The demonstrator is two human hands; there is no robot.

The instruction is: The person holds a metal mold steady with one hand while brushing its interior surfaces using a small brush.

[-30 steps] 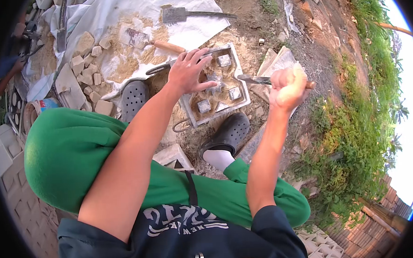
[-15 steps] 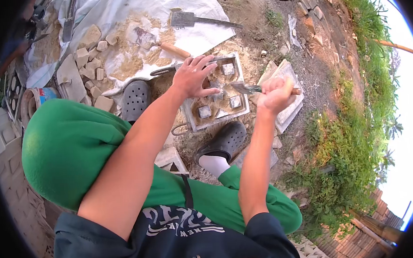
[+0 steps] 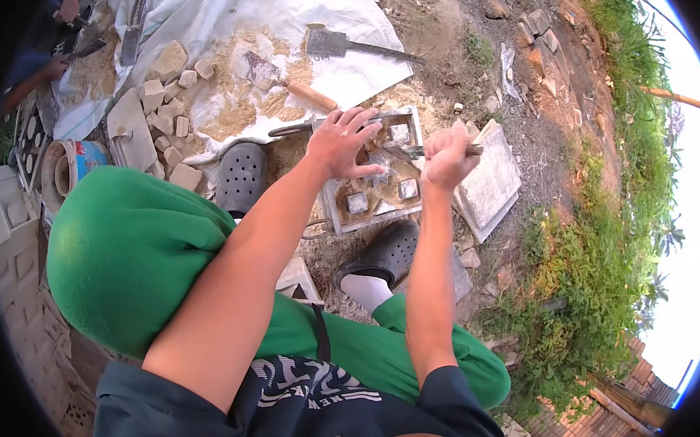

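Note:
My right hand is closed round the handle of a small trowel, its blade pointing left over a metal block mould. The mould lies on the ground between my feet, with several square pale-topped blocks and sandy mix inside. My left hand has its fingers spread over the mould's left part and holds nothing; whether it touches the mould I cannot tell. Just beyond it lies another trowel with a wooden handle, its blade in sand.
A white sheet with sand bears a flat metal paddle. Broken pale blocks lie at left, near a bucket. Pale slabs are stacked at right. Another person's hand is at the upper left.
My right hand has moved slightly left, bringing the trowel blade further over the mould. My left hand stays spread over it. The whole view has shifted slightly.

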